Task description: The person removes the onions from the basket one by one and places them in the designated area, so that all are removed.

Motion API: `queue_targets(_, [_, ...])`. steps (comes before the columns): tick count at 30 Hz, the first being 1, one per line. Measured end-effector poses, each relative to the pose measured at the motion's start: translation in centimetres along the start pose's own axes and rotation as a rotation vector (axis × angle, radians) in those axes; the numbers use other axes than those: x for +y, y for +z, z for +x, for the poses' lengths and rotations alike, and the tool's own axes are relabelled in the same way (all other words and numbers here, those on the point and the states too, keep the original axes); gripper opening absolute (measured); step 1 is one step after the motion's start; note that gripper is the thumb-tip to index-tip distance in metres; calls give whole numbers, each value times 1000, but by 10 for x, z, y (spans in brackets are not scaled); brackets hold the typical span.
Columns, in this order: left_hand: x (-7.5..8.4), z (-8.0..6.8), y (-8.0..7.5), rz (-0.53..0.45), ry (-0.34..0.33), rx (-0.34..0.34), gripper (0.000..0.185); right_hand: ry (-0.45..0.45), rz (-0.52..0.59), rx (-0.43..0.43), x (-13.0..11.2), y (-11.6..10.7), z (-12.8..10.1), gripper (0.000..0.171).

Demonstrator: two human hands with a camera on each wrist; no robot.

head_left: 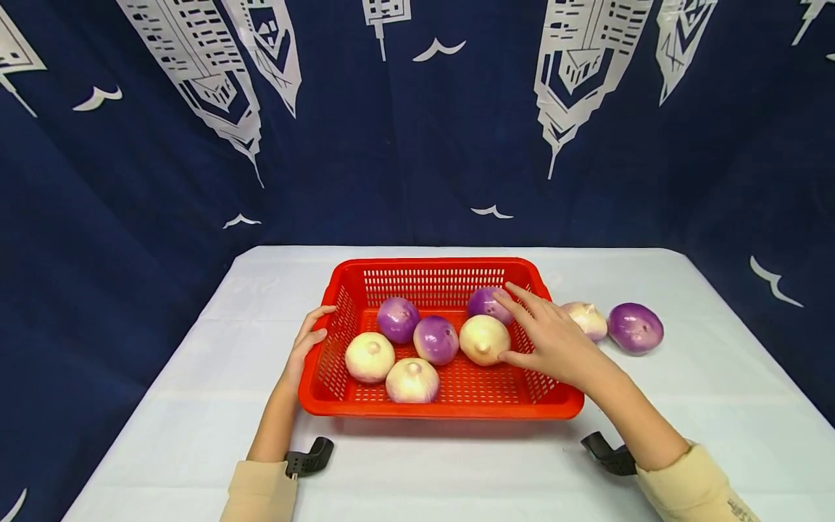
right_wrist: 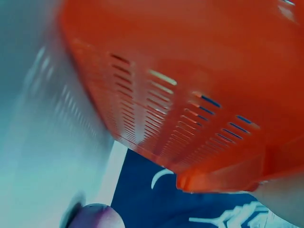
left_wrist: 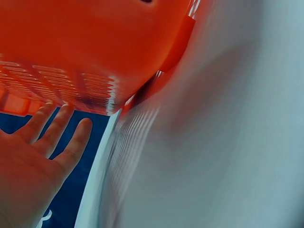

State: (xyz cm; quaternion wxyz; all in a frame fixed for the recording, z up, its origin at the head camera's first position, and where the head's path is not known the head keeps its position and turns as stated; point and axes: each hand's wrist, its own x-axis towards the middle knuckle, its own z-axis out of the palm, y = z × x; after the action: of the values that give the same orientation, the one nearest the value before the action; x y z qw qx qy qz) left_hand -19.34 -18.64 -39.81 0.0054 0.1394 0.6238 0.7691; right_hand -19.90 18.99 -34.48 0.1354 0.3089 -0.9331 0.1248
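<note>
Red slotted basket (head_left: 441,411), round vegetables (head_left: 436,341) (purple, cream)

At the far end I have the bare left hand (head_left: 304,344) with fingers extended and slightly parted, and the bare right hand (head_left: 554,337) spread, thumb apart, both forearms (head_left: 642,428) angling inward from cream fabric sleeves (head_left: 261,491).

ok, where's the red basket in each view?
Head: red basket just below centre, whole.
Left wrist: upper left, close up, cut off by the frame.
Right wrist: fills most of the upper right, also cut off.
Shared landmark: navy cloth, lower left in left wrist, bottom middle in right wrist.
</note>
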Motion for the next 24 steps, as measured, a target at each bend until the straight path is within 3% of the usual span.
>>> queue_targets(7, [0,0,1,6,-24,23,37,-109,-28,-55,-2,7,13,82])
queue_targets(18, [3,0,4,18,-68,41,39,-146,-94,-149,-7,22,25,77])
queue_targets(24, [5,-2,3,27,-68,39,39,-153,-77,-208,-8,26,26,81])
